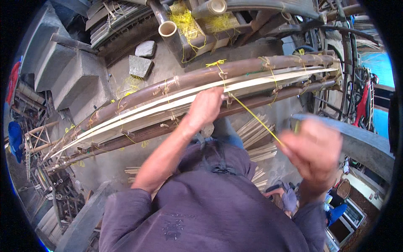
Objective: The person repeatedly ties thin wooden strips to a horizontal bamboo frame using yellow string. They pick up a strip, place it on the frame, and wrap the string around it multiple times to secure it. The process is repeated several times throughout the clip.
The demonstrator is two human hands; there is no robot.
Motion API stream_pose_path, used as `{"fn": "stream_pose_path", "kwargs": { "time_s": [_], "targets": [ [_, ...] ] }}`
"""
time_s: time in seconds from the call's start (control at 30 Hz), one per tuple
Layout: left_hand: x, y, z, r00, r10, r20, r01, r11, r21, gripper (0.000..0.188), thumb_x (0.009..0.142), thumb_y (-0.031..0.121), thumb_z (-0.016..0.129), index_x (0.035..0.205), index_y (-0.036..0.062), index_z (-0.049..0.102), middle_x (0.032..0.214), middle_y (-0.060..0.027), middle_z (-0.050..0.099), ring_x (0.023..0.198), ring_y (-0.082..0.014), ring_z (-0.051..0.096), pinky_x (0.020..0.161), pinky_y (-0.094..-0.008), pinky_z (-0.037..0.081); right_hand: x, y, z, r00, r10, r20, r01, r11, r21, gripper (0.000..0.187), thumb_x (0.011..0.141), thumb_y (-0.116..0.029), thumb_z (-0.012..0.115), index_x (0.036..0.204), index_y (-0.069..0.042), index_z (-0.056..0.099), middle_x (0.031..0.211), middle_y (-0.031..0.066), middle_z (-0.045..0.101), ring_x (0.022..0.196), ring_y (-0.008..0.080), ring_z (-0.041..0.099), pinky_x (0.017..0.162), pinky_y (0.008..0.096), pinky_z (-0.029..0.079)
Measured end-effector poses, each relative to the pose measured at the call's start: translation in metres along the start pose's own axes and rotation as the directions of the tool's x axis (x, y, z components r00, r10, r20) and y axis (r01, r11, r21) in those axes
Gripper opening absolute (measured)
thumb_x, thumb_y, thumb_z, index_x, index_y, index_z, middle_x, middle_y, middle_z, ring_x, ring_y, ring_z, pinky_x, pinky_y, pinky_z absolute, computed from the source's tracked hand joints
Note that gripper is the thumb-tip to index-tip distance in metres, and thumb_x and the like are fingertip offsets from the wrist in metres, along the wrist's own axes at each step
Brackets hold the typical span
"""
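Observation:
A long frame of two brown bamboo poles [187, 82] stretches across in front of me, joined by short crosspieces. Pale split-bamboo strips [252, 84] run lengthwise between the poles, bound at intervals with yellow string. My left hand [206, 107] is closed over the middle of the strips, beside a wooden peg; its fingertips are partly hidden, so what they grip is unclear. From that spot a yellow string [256, 119] runs taut to my right hand [312, 151]. That hand is a fist around the string, raised to the right of the frame and smeared by motion.
Loose bamboo strips [256, 136] lie on the floor below the frame. Concrete steps [79, 77] rise at the far left, near two stone blocks [140, 66]. Thick bamboo poles and a yellow string tangle [184, 23] are at the back. A grey beam [365, 143] stands at the right.

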State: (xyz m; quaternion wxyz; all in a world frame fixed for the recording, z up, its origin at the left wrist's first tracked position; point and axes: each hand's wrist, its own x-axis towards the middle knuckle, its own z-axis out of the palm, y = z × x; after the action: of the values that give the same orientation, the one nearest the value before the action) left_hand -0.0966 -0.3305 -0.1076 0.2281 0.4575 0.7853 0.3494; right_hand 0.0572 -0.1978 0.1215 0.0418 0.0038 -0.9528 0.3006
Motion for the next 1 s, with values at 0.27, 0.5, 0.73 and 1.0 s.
{"fn": "stream_pose_path", "kwargs": {
  "time_s": [0.27,0.5,0.73,1.0],
  "targets": [
    [0.007,0.007,0.03,0.95,-0.027,-0.311,0.083,0.982,0.167,0.016,0.086,0.022,0.06,0.088,0.0087,0.068,0.076,-0.0119,0.066,0.076,-0.0293,0.064,0.076,-0.0421,0.047,0.207,0.051,0.039,0.914,0.107,0.392,-0.039,0.983,-0.177,0.039,0.09,-0.037,0.052,0.095,-0.002,0.069,0.108,0.0174,0.064,0.1,0.0318,0.061,0.087,0.0412,0.049],
    [0.01,0.005,0.039,0.963,-0.028,-0.268,0.108,0.951,0.29,0.015,0.084,0.021,0.063,0.078,0.0074,0.065,0.07,-0.0115,0.065,0.071,-0.0281,0.064,0.063,-0.0404,0.048,0.145,0.173,0.141,0.956,0.287,0.067,-0.246,0.65,0.719,0.028,0.093,-0.026,0.048,0.079,-0.003,0.058,0.07,0.0041,0.058,0.065,0.0162,0.056,0.06,0.032,0.045],
    [0.021,0.027,0.023,0.953,-0.21,-0.218,0.188,0.975,-0.117,0.02,0.09,0.022,0.059,0.081,0.0047,0.064,0.067,-0.008,0.062,0.068,-0.0192,0.063,0.066,-0.0357,0.047,-0.032,0.139,0.247,0.99,-0.122,0.075,0.094,0.95,0.298,0.018,0.079,-0.02,0.06,0.067,-0.007,0.056,0.067,0.0107,0.058,0.066,0.0301,0.061,0.059,0.0416,0.049],
    [0.15,-0.069,0.021,0.76,-0.597,0.258,0.598,0.486,-0.637,0.033,0.092,0.032,0.053,0.081,0.0017,0.058,0.07,-0.0028,0.057,0.062,-0.0131,0.053,0.057,-0.0285,0.044,-0.047,0.138,0.274,0.992,-0.128,-0.02,0.129,0.966,0.226,0.013,0.07,-0.022,0.066,0.065,-0.013,0.057,0.061,0.0021,0.053,0.067,0.019,0.06,0.065,0.0358,0.049]
  ]
}}
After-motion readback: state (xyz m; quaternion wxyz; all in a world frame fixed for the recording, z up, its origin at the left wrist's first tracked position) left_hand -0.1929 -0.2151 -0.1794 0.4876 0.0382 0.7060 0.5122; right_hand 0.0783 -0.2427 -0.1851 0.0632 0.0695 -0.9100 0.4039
